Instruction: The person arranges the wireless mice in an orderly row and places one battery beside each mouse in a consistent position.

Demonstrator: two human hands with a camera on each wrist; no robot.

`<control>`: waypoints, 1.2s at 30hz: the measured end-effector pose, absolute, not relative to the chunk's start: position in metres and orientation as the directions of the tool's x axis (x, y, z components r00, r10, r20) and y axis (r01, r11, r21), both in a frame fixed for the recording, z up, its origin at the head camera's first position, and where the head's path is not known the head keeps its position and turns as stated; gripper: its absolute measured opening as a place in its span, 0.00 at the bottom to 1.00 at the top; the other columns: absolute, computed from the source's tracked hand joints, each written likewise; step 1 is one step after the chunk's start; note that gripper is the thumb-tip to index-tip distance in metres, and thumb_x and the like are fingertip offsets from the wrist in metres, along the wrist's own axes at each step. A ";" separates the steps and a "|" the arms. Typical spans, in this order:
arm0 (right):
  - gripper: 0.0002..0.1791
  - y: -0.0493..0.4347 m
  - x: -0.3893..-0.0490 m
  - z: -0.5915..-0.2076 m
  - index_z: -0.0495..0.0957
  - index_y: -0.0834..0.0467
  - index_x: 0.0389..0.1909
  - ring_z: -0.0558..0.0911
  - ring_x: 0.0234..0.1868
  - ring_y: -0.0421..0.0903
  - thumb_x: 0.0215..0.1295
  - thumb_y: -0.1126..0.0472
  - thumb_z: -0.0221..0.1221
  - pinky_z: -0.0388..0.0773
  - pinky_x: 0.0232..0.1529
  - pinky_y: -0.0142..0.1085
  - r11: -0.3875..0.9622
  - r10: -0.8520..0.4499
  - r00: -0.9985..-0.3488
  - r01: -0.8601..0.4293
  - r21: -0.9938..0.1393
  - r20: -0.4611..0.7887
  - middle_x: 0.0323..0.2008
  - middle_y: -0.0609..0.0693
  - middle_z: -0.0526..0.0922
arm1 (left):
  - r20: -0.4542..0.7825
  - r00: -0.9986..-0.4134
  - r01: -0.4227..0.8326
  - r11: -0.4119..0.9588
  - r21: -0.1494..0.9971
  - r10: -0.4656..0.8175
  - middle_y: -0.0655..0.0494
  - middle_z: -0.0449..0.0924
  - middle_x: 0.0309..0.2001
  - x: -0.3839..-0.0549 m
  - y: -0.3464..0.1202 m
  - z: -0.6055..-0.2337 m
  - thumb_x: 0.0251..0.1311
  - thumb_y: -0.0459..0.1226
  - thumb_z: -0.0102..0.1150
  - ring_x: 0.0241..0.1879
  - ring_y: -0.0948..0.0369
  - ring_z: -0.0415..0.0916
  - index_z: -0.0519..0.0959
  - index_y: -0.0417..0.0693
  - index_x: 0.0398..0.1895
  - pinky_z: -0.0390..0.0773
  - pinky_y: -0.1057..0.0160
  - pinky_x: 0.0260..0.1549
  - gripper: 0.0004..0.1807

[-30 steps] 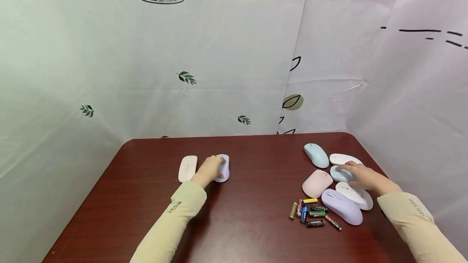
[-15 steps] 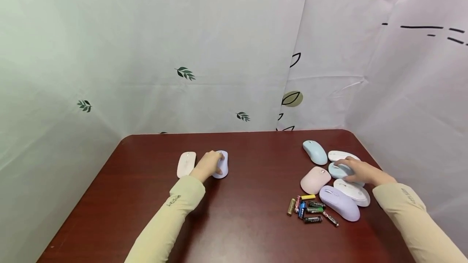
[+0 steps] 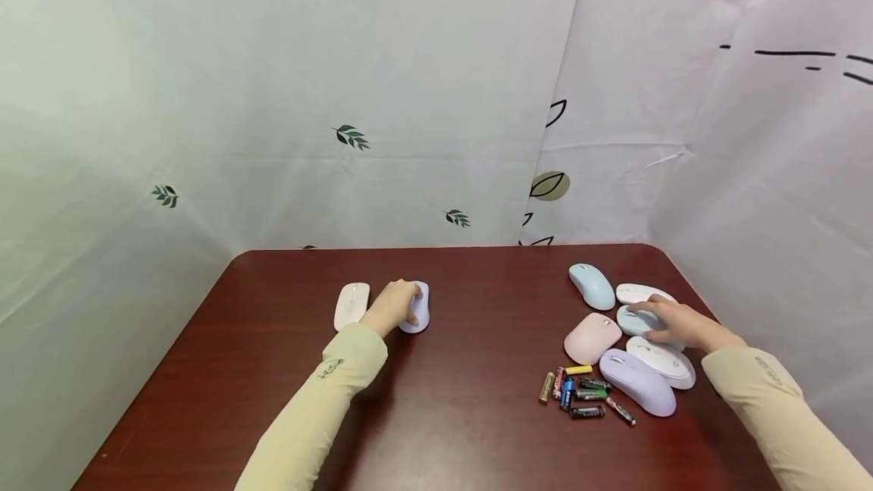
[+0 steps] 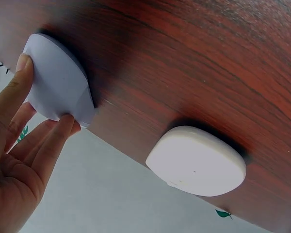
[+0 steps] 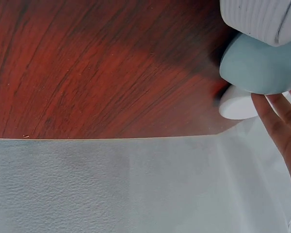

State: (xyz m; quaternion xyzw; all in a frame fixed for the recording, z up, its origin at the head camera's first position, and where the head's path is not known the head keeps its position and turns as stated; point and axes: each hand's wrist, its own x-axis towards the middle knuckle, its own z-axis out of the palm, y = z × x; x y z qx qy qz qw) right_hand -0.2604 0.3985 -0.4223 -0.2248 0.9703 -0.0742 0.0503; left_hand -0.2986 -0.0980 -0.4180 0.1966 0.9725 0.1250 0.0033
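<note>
My left hand (image 3: 392, 308) holds a lavender computer mouse (image 3: 421, 309), its thumb on one side and its fingers on the other. In the left wrist view, that lavender mouse (image 4: 58, 80) lies on the table between thumb and fingertips. A white mouse (image 3: 351, 306) lies just left of this hand. At the right, my right hand (image 3: 685, 324) grips a light blue mouse (image 3: 634, 320) across its body, partly covering it. Its fingertips touch the edge of the blue mouse (image 5: 262, 65) in the right wrist view; the thumb is hidden there.
Around the right hand lie another blue mouse (image 3: 592, 286), a pink mouse (image 3: 592, 339), a lavender mouse (image 3: 639, 383) and white mice, one behind (image 3: 634, 293), one in front (image 3: 661, 361). Several batteries (image 3: 588, 394) lie nearer. A printed cloth (image 3: 409, 97) stands behind the table.
The right hand's fingers and thumb have settled closer around the light blue mouse. The left hand stays on the lavender mouse. The head view has shifted slightly.
</note>
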 end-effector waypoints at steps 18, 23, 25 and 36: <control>0.20 0.398 -0.258 -0.423 0.78 0.64 0.43 0.80 0.35 0.54 0.45 0.65 0.67 0.76 0.35 0.47 0.843 -0.532 -0.844 -0.535 -0.052 0.060 0.36 0.59 0.79 | 0.030 -0.921 0.385 0.894 0.230 0.389 0.41 0.82 0.41 -0.294 -0.098 -0.418 0.35 0.34 0.77 0.44 0.46 0.79 0.80 0.37 0.42 0.76 0.53 0.47 0.26; 0.20 0.398 -0.258 -0.418 0.78 0.64 0.43 0.81 0.37 0.55 0.46 0.65 0.67 0.76 0.38 0.48 0.829 -0.555 -0.829 -0.558 -0.030 0.069 0.36 0.57 0.82 | 0.019 -0.920 0.387 0.895 0.224 0.393 0.41 0.81 0.41 -0.295 -0.094 -0.415 0.34 0.33 0.77 0.45 0.47 0.78 0.80 0.36 0.42 0.76 0.54 0.47 0.26; 0.21 0.398 -0.257 -0.416 0.77 0.63 0.44 0.80 0.35 0.54 0.45 0.64 0.67 0.76 0.37 0.47 0.829 -0.555 -0.828 -0.558 -0.028 0.077 0.35 0.56 0.81 | 0.013 -0.919 0.387 0.898 0.208 0.393 0.42 0.82 0.41 -0.295 -0.093 -0.414 0.33 0.33 0.78 0.44 0.48 0.79 0.81 0.36 0.40 0.77 0.56 0.46 0.25; 0.22 0.375 -0.261 -0.402 0.75 0.65 0.46 0.78 0.31 0.52 0.50 0.61 0.66 0.75 0.32 0.46 0.878 -0.470 -0.875 -0.477 -0.042 0.115 0.33 0.59 0.79 | -0.002 -0.923 0.377 0.904 0.204 0.385 0.42 0.82 0.42 -0.296 -0.091 -0.412 0.33 0.32 0.78 0.46 0.48 0.78 0.81 0.36 0.41 0.77 0.55 0.46 0.26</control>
